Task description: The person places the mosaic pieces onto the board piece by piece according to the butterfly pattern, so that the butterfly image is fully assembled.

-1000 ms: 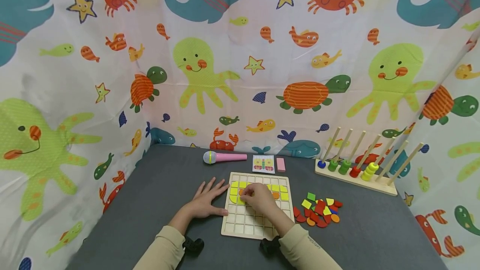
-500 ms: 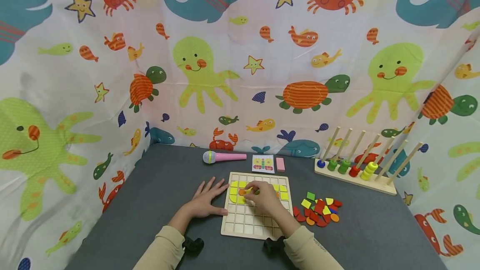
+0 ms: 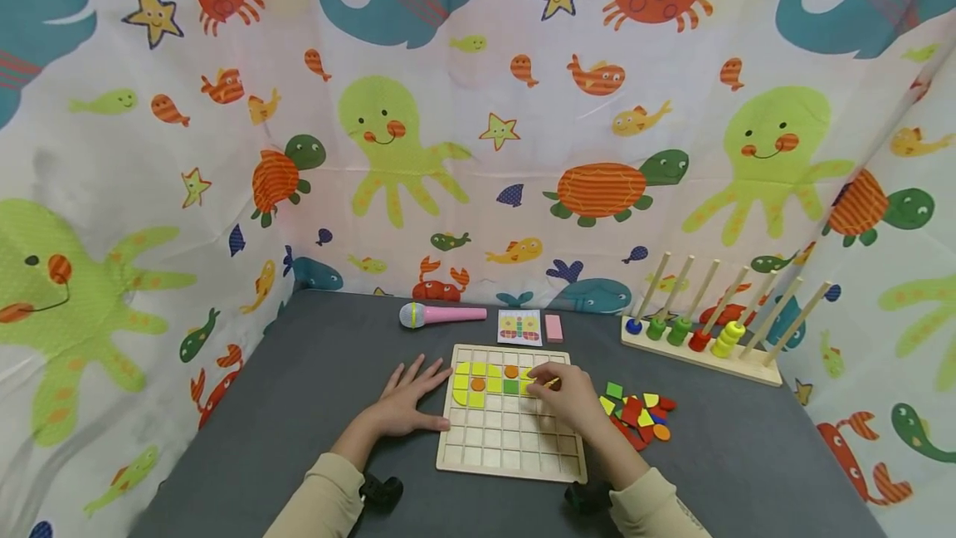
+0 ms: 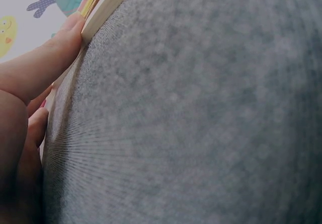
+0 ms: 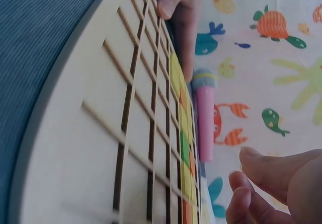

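A wooden grid board [image 3: 487, 462] lies on the dark cloth, with yellow tiles [image 3: 494, 378], orange round tiles [image 3: 478, 385] and a green tile [image 3: 511, 387] in its upper rows. My left hand [image 3: 403, 407] lies flat with spread fingers at the board's left side, its thumb [image 4: 60, 45] touching the edge in the left wrist view. Over the upper right of the board is my right hand [image 3: 573, 397], fingers bent loosely toward the thumb [image 5: 271, 171]. No piece shows between them in the right wrist view. This hand hides some right-side tiles.
Loose red, yellow, green and orange tiles [image 3: 631, 415] lie right of the board. Behind it are a pink toy microphone [image 3: 448, 315], a pattern card [image 3: 519, 328] and a pink block [image 3: 553, 329]. A peg rack [image 3: 705, 352] with coloured rings stands back right.
My right hand has moved rightward across the upper rows, uncovering orange and green tiles in the middle. The left hand has stayed at the board's edge. The head view has shifted slightly.
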A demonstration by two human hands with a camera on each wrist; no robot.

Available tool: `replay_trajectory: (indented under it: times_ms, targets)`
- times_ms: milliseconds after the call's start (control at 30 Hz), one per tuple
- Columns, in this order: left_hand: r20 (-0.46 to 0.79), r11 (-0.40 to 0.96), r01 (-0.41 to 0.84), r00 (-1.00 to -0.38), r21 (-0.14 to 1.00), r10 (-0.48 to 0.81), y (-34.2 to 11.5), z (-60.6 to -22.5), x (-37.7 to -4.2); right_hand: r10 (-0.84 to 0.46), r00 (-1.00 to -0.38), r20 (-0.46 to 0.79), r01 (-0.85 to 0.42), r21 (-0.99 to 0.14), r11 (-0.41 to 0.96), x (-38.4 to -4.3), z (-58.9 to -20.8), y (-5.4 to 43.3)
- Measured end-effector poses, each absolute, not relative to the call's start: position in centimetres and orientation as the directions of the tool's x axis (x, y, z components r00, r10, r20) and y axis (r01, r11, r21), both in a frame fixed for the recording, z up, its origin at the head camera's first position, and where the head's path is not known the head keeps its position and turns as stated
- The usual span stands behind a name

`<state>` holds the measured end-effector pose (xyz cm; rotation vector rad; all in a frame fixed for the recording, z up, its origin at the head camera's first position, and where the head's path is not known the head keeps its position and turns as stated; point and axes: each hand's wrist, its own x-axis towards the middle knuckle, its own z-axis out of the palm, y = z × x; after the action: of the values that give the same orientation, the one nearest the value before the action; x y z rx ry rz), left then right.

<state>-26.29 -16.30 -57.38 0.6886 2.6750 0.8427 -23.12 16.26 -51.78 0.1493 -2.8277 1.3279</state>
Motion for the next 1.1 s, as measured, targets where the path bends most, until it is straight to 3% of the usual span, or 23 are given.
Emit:
replay_trajectory:
  times_ms: [300, 867, 1100]
  targets:
    - [-0.069, 0.715, 0.382, -0.855, 0.586, 0.513, -16.6, -57.5, -26.3, 0.004, -1.000, 0.003, 0.000, -0.765, 0.644, -22.2, -52.0, 19.8]
    - [-0.090, 0.734, 0.380, -0.855, 0.562, 0.512, -16.5, -56.9, -26.0, 0.099, -0.995, 0.004, 0.074, -0.638, 0.767, -21.6, -53.7, 26.5]
    - [-0.089, 0.736, 0.379, -0.856, 0.561, 0.509, -16.3, -56.8, -26.0, 0.138, -0.987, -0.084, 0.161, -0.496, 0.853, -21.9, -53.6, 27.0]
